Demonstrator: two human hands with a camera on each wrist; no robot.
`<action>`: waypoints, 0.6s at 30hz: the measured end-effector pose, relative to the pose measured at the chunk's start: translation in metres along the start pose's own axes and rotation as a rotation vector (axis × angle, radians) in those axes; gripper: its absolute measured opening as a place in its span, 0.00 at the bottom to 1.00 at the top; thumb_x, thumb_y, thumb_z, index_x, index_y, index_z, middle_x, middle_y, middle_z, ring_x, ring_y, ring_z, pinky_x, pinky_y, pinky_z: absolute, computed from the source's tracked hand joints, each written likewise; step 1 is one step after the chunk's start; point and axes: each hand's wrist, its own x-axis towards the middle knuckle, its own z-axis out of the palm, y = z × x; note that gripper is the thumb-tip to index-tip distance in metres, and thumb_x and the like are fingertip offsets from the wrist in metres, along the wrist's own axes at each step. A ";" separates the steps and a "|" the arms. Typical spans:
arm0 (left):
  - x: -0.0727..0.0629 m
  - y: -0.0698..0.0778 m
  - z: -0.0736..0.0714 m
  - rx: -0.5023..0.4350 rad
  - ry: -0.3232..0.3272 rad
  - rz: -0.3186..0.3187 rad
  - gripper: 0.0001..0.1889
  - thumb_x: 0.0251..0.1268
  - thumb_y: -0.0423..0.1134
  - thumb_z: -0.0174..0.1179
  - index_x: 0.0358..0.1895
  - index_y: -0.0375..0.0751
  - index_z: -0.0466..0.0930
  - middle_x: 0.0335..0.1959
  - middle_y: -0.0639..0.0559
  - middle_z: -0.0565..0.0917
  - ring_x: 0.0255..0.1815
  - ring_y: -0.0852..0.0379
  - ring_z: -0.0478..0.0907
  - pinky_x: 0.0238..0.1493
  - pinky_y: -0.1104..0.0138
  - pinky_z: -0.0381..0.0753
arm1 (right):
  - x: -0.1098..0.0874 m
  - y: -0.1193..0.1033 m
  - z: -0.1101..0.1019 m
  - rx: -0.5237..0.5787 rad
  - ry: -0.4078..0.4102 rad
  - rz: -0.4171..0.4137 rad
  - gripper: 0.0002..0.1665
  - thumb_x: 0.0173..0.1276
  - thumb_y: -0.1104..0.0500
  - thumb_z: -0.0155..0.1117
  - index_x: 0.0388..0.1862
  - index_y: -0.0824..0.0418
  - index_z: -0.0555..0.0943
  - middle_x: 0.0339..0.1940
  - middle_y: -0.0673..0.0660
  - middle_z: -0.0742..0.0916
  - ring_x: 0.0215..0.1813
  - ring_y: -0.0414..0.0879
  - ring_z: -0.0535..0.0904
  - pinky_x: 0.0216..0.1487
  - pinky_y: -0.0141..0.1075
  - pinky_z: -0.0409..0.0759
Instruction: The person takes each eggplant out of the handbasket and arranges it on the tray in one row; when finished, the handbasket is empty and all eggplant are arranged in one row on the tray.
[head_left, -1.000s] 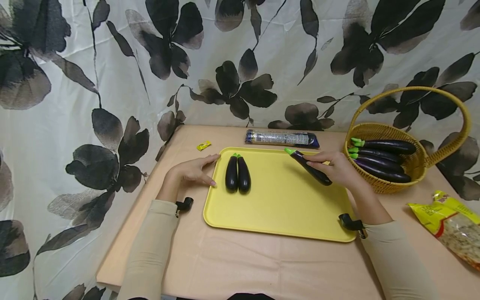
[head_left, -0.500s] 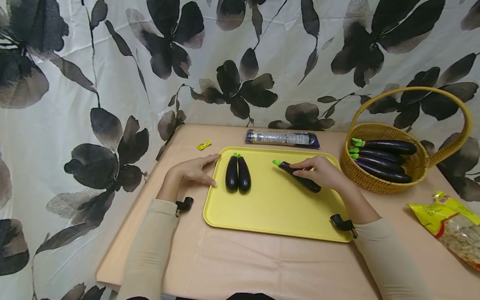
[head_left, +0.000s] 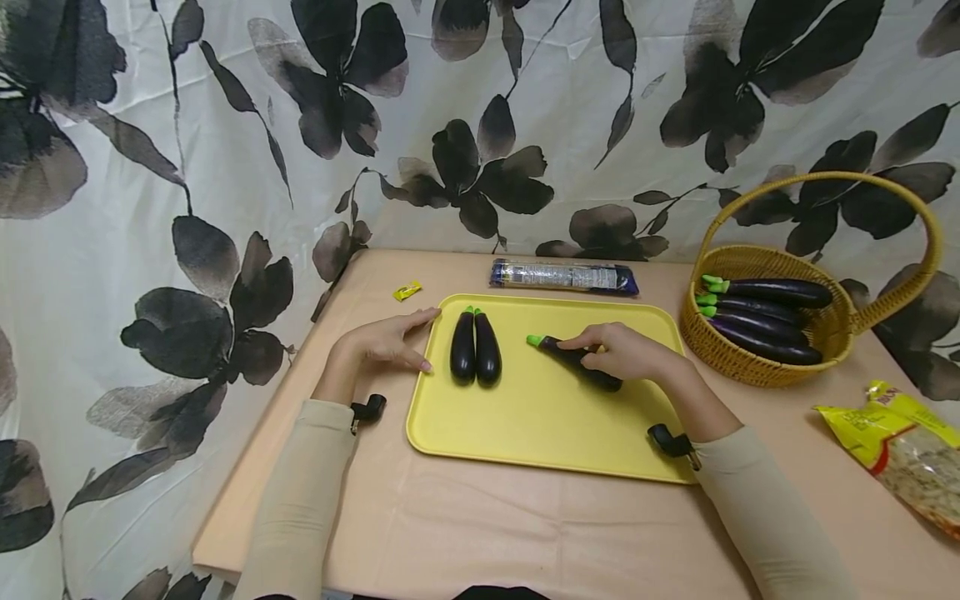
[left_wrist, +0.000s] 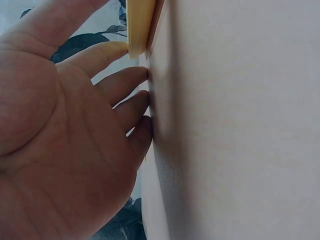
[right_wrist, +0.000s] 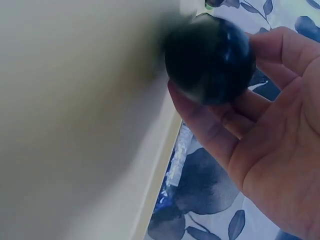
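Observation:
My right hand (head_left: 626,352) grips a dark purple eggplant (head_left: 551,343) by its middle, its green stem end pointing to the far left, over the right half of the yellow tray (head_left: 510,433). In the right wrist view, the rounded end of this eggplant (right_wrist: 210,60) shows between thumb and fingers, close to the tray surface. Two more eggplants (head_left: 476,350) lie side by side on the tray's left part, stems away from me. At the tray's left rim is my left hand (head_left: 378,342), thumb and index fingertip touching the rim. Its other fingers (left_wrist: 131,111) reach the tabletop, loosely extended.
A wicker basket (head_left: 738,362) with a tall handle holds several eggplants at the right. Behind the tray lies a long blue-and-clear packet (head_left: 562,277); a small yellow wrapped piece (head_left: 407,291) sits back left. A yellow bag (head_left: 900,450) lies at the right edge. A floral curtain hangs behind.
My right hand has carried the eggplant leftward and lower over the tray, from near its right rim toward the middle. My left hand stays at the left rim.

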 end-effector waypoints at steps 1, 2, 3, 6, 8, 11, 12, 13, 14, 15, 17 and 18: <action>0.000 0.000 0.000 -0.002 -0.001 0.000 0.65 0.47 0.54 0.84 0.86 0.53 0.47 0.88 0.51 0.45 0.88 0.48 0.37 0.87 0.48 0.40 | 0.002 -0.001 -0.001 -0.002 -0.011 -0.006 0.26 0.76 0.63 0.63 0.71 0.54 0.81 0.62 0.61 0.86 0.48 0.49 0.79 0.44 0.40 0.77; 0.000 0.001 -0.001 -0.002 -0.001 0.001 0.65 0.47 0.54 0.84 0.86 0.53 0.47 0.88 0.51 0.45 0.88 0.48 0.37 0.87 0.48 0.40 | 0.004 -0.001 -0.001 0.002 -0.019 -0.010 0.26 0.76 0.62 0.64 0.71 0.54 0.80 0.61 0.60 0.87 0.48 0.48 0.78 0.45 0.39 0.77; -0.001 0.001 -0.001 -0.002 -0.001 0.002 0.65 0.47 0.54 0.84 0.86 0.53 0.47 0.88 0.51 0.45 0.88 0.48 0.37 0.87 0.48 0.40 | 0.006 -0.001 -0.001 0.010 -0.027 -0.016 0.25 0.76 0.60 0.65 0.71 0.54 0.80 0.61 0.60 0.87 0.48 0.48 0.78 0.46 0.39 0.77; -0.001 0.002 -0.002 0.003 -0.001 0.003 0.65 0.47 0.53 0.84 0.86 0.52 0.47 0.88 0.51 0.45 0.88 0.48 0.37 0.87 0.48 0.40 | 0.014 0.000 -0.002 0.049 -0.046 -0.033 0.26 0.76 0.57 0.67 0.71 0.54 0.80 0.59 0.60 0.87 0.47 0.48 0.78 0.46 0.39 0.77; -0.001 0.002 -0.002 0.009 0.000 0.001 0.65 0.47 0.54 0.84 0.86 0.52 0.47 0.88 0.51 0.45 0.88 0.48 0.37 0.87 0.48 0.40 | 0.019 0.001 -0.002 0.078 -0.056 -0.047 0.26 0.76 0.55 0.68 0.71 0.55 0.80 0.60 0.60 0.87 0.47 0.48 0.77 0.46 0.39 0.76; -0.001 0.002 -0.001 0.005 0.000 -0.002 0.65 0.47 0.53 0.84 0.86 0.52 0.47 0.88 0.51 0.45 0.88 0.48 0.37 0.87 0.48 0.40 | 0.026 0.001 0.000 0.102 -0.070 -0.062 0.27 0.75 0.54 0.68 0.71 0.55 0.80 0.59 0.60 0.87 0.41 0.48 0.75 0.40 0.37 0.74; -0.001 0.002 -0.001 0.004 0.000 -0.003 0.65 0.47 0.54 0.84 0.86 0.52 0.48 0.88 0.51 0.45 0.88 0.48 0.37 0.87 0.48 0.40 | 0.029 0.000 0.000 0.108 -0.076 -0.065 0.27 0.75 0.55 0.68 0.72 0.55 0.80 0.59 0.60 0.86 0.42 0.48 0.75 0.41 0.37 0.74; -0.001 0.001 -0.001 0.003 0.001 -0.004 0.65 0.47 0.54 0.84 0.86 0.53 0.48 0.88 0.51 0.45 0.88 0.48 0.37 0.87 0.47 0.40 | 0.031 0.000 0.001 0.112 -0.084 -0.066 0.27 0.76 0.55 0.67 0.72 0.56 0.79 0.60 0.61 0.86 0.42 0.48 0.76 0.41 0.37 0.74; -0.001 0.001 -0.001 0.000 0.001 -0.004 0.65 0.47 0.54 0.84 0.86 0.53 0.48 0.88 0.51 0.45 0.89 0.48 0.37 0.87 0.48 0.40 | 0.033 -0.002 0.001 0.118 -0.095 -0.058 0.28 0.77 0.56 0.66 0.73 0.55 0.78 0.60 0.61 0.85 0.42 0.49 0.75 0.40 0.37 0.74; -0.001 0.001 -0.001 -0.003 0.001 -0.004 0.65 0.47 0.53 0.84 0.86 0.53 0.48 0.88 0.51 0.45 0.89 0.48 0.37 0.87 0.48 0.40 | 0.035 -0.004 0.002 0.119 -0.106 -0.051 0.28 0.77 0.57 0.65 0.74 0.55 0.77 0.61 0.61 0.85 0.44 0.49 0.76 0.42 0.37 0.75; -0.001 0.001 -0.001 -0.006 0.000 -0.001 0.65 0.47 0.53 0.84 0.86 0.53 0.48 0.88 0.51 0.45 0.89 0.48 0.37 0.87 0.48 0.40 | 0.038 -0.007 0.002 0.120 -0.130 -0.038 0.29 0.78 0.59 0.63 0.77 0.54 0.75 0.66 0.62 0.82 0.51 0.51 0.77 0.47 0.40 0.76; -0.001 0.001 -0.001 -0.007 -0.001 0.000 0.65 0.47 0.53 0.84 0.86 0.53 0.48 0.88 0.51 0.45 0.89 0.49 0.37 0.87 0.48 0.40 | 0.039 -0.009 0.003 0.121 -0.139 -0.030 0.30 0.78 0.60 0.62 0.77 0.53 0.73 0.67 0.62 0.81 0.54 0.51 0.77 0.50 0.41 0.76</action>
